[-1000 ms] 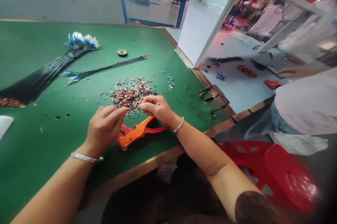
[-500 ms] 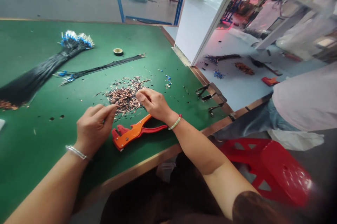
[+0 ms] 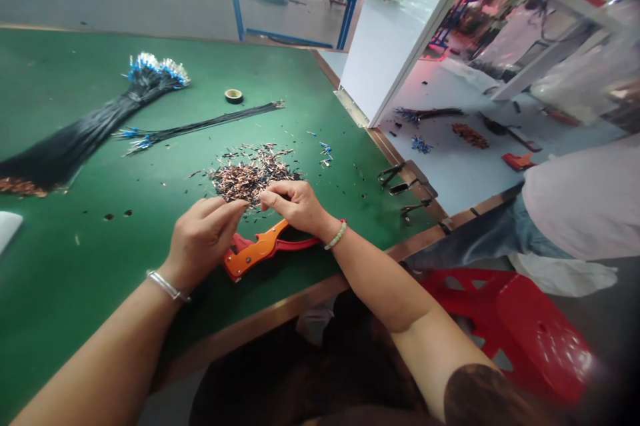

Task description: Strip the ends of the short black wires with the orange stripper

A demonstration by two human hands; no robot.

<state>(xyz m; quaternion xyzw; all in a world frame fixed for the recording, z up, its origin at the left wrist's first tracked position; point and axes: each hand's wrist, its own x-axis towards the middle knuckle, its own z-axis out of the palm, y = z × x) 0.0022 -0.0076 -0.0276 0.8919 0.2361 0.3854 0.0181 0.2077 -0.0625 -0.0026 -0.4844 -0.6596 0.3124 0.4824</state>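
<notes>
My left hand point(image 3: 203, 239) and my right hand point(image 3: 293, 205) are both pinched shut at the near edge of a pile of small copper wire pieces point(image 3: 250, 173) on the green table point(image 3: 75, 259). What the fingertips hold is too small to name. Their tips nearly meet above the pile's front. An orange and red wire stripper point(image 3: 260, 249) lies on the table just under and between the two hands.
A thick bundle of black wires with blue ends point(image 3: 90, 129) lies at the left, a thinner black bundle point(image 3: 200, 125) and a tape roll point(image 3: 233, 96) behind the pile. Metal clamps point(image 3: 405, 183) sit on the table's right edge. Another person point(image 3: 575, 206) sits at the right; a red stool point(image 3: 525, 333) is below.
My right hand reached into the copper pile half a second ago and has drawn back towards my left hand. My left hand has moved right to meet it.
</notes>
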